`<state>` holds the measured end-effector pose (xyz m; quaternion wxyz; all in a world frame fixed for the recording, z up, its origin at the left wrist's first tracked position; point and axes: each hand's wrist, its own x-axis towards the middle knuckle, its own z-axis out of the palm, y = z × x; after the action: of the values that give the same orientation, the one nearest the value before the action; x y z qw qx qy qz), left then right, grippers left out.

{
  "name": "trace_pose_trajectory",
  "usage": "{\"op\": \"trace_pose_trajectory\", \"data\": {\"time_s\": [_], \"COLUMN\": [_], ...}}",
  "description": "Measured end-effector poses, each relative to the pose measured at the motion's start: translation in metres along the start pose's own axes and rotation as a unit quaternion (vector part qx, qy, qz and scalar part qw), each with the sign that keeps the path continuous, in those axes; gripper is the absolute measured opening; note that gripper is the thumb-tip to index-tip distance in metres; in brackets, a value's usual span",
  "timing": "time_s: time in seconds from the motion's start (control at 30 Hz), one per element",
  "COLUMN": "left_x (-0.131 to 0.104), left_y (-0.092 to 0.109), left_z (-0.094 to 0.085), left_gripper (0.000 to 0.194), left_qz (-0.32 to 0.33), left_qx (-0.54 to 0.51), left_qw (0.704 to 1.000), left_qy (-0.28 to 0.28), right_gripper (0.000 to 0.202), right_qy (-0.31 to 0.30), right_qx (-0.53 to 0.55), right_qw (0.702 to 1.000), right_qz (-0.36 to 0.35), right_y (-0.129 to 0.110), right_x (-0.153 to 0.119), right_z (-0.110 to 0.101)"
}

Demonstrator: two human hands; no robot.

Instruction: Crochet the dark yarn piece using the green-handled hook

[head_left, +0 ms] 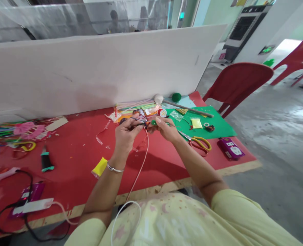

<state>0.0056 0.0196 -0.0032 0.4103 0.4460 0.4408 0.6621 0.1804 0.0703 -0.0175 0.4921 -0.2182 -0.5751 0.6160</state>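
Both my hands are raised over the middle of the red-covered table, close together. My left hand (pixel 127 134) pinches something thin and dark between thumb and fingers. My right hand (pixel 164 129) is closed on a small green piece (pixel 154 122), too small to name exactly. The fingertips of both hands nearly meet over these pieces and partly hide them. Just behind stands a phone (pixel 140 114) with a lit screen, and a pale cable (pixel 144 157) runs from it toward my body. A spool of red thread (pixel 162 112) is beside my right fingers.
Scissors (pixel 196 140) and a purple box (pixel 230 148) lie right. A green sheet (pixel 218 119) bears small packets. Pliers (pixel 46 159), a yellow packet (pixel 99 167), a glue gun (pixel 3 176) and pipe cleaners (pixel 3 133) lie left. A white board (pixel 95 71) borders the back; a red chair (pixel 240 82) stands right.
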Motion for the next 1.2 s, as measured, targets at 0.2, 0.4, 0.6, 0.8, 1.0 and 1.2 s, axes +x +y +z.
{"op": "trace_pose_trajectory", "data": {"time_s": [0.2, 0.4, 0.6, 0.8, 1.0, 1.2], "left_x": [-0.002, -0.003, -0.002, -0.005, -0.005, 0.002], "left_y": [0.006, 0.012, 0.012, 0.007, 0.010, 0.006], "left_z": [0.004, 0.004, 0.004, 0.000, -0.003, -0.002], "left_gripper": [0.036, 0.042, 0.046, 0.058, 0.059, 0.056], "left_qz": [-0.044, -0.115, -0.140, 0.024, 0.065, -0.071], "left_qx": [-0.047, -0.104, -0.103, 0.065, 0.150, 0.041], "left_qw": [0.998, 0.988, 0.985, 0.996, 0.985, 0.991], "left_qy": [-0.002, -0.003, -0.022, -0.063, -0.056, -0.101], "right_gripper": [0.049, 0.050, 0.048, 0.050, 0.048, 0.047], "right_qy": [0.008, 0.027, 0.046, 0.047, 0.027, 0.003], "right_qx": [0.015, 0.034, 0.067, 0.067, 0.061, 0.024], "right_qw": [1.000, 0.999, 0.996, 0.996, 0.996, 0.998], "right_qz": [0.004, 0.029, 0.038, 0.039, 0.054, 0.066], "right_y": [0.005, 0.008, 0.012, 0.010, 0.004, -0.005], "right_x": [-0.002, -0.003, -0.002, -0.004, -0.003, -0.002], "right_z": [0.000, 0.002, 0.004, 0.002, -0.001, -0.008]}}
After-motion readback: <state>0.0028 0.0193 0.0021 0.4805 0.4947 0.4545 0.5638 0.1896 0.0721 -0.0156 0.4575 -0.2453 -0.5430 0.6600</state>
